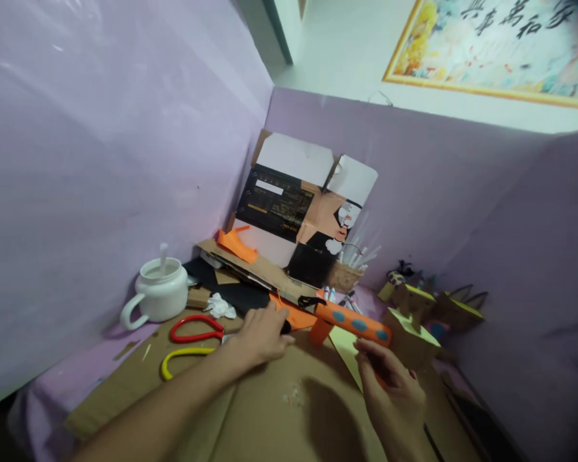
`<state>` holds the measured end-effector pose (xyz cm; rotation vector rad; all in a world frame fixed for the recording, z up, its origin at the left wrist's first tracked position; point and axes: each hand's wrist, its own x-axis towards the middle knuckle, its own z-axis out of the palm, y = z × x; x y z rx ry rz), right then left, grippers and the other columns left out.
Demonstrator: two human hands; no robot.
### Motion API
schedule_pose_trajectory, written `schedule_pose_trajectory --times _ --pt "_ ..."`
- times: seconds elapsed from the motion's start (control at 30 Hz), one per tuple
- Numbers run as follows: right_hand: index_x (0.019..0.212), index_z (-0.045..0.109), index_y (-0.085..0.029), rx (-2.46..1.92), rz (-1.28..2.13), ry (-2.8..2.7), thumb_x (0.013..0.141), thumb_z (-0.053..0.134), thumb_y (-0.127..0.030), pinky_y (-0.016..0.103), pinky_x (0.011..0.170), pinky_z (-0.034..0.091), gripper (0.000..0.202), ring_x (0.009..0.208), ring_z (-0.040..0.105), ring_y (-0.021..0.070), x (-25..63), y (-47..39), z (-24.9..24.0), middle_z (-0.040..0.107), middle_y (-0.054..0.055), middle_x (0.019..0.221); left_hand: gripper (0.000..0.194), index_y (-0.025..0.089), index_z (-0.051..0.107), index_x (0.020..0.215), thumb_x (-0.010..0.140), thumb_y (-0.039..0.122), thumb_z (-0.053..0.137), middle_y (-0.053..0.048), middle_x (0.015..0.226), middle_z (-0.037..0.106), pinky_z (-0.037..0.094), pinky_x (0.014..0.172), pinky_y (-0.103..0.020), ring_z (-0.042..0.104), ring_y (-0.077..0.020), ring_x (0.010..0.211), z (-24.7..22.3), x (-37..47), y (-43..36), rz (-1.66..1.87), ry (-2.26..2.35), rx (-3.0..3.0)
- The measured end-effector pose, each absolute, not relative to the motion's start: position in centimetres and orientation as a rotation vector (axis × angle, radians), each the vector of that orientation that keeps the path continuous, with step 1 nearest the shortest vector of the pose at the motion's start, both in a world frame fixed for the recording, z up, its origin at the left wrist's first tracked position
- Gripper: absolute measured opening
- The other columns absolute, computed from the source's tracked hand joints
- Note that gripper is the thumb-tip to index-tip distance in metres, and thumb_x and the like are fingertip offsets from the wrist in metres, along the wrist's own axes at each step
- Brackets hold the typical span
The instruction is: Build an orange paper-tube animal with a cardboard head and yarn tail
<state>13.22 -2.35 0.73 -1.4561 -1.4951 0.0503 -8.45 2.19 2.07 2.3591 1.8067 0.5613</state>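
Observation:
My left hand [262, 337] reaches over the cardboard [270, 410], its fingers curled down beside an orange paper piece [298, 317]. A small black part [286, 327] shows by its fingertips; the rest of it is hidden. Close to that wrist lie red-handled scissors [192, 328] and a yellow handle loop [185, 359]. My right hand [395, 394] is closed at the lower right, with a bit of orange [380, 380] showing between thumb and fingers. Just above it is an orange tube with blue dots [354, 323]; whether the fingers touch it I cannot tell.
A white mug [161, 292] stands at the left, beside crumpled tissue [220, 307]. An unfolded box [282, 202] leans on the back wall. White sticks fill a small basket [345, 277]. Cardboard crafts [411, 301] and yellow paper [347, 353] are at the right.

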Motion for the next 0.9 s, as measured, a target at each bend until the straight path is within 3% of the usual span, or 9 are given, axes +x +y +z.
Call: schedule_pose_trajectory --times 0.13,0.4,0.5,0.67,0.8,0.9 --pt "0.086 0.065 -0.021 -1.356 -0.124 -1.627 0.077 0.056 -0.037 0.028 0.071 0.052 0.02 0.071 0.068 0.02 14.1 -2.0 0.3 0.071 0.005 0.083 0.028 0.022 0.061 0.092 0.064 0.023 0.059 -0.007 0.09 0.061 0.045 0.07 -0.033 0.062 -0.0245 0.08 1.7 -7.8 2.7 0.503 1.836 2.379" --pt "0.087 0.064 -0.02 -1.282 -0.183 -1.675 0.08 0.053 -0.033 0.024 0.066 0.053 0.018 0.066 0.067 0.0175 13.8 -2.2 0.7 0.07 0.005 0.08 0.032 0.017 0.058 0.102 0.072 0.018 0.049 -0.016 0.102 0.055 0.044 0.075 -0.043 0.057 -0.033 0.093 5.5 -15.4 5.3 0.909 2.399 1.944" --pt "0.087 0.063 -0.021 -1.203 -0.19 -1.707 0.08 0.053 -0.029 0.022 0.064 0.053 0.015 0.067 0.067 0.0159 13.8 -1.9 0.3 0.069 0.003 0.081 0.029 0.018 0.057 0.101 0.072 0.019 0.053 -0.012 0.102 0.059 0.045 0.077 -0.038 0.058 -0.0281 0.094 5.2 -17.1 7.3 1.099 2.374 1.84" --pt "0.084 0.064 -0.02 -1.155 -0.147 -1.633 0.079 0.053 -0.025 0.022 0.061 0.054 0.012 0.068 0.066 0.0161 13.1 -1.9 0.0 0.068 0.004 0.079 0.026 0.017 0.057 0.1 0.075 0.027 0.056 -0.004 0.087 0.066 0.048 0.066 -0.026 0.062 -0.0161 0.073 4.5 -16.5 9.1 1.264 2.146 1.833" --pt "0.083 0.063 -0.021 -1.147 -0.078 -1.649 0.08 0.054 -0.021 0.024 0.062 0.053 0.01 0.068 0.065 0.0161 12.1 -2.5 1.1 0.067 0.003 0.078 0.037 0.021 0.046 0.119 0.082 0.024 0.046 -0.01 0.119 0.054 0.043 0.084 -0.032 0.052 -0.0225 0.106 6.1 -17.6 7.5 1.392 2.305 1.843" --pt "0.081 0.063 -0.021 -1.102 -0.075 -1.654 0.08 0.053 -0.018 0.023 0.059 0.052 0.01 0.066 0.064 0.0158 11.7 -2.7 1.8 0.067 0.003 0.076 0.035 0.018 0.049 0.115 0.083 0.023 0.037 -0.015 0.122 0.047 0.042 0.078 -0.04 0.047 -0.0322 0.108 6.8 -18.9 6.6 1.193 2.685 1.808"
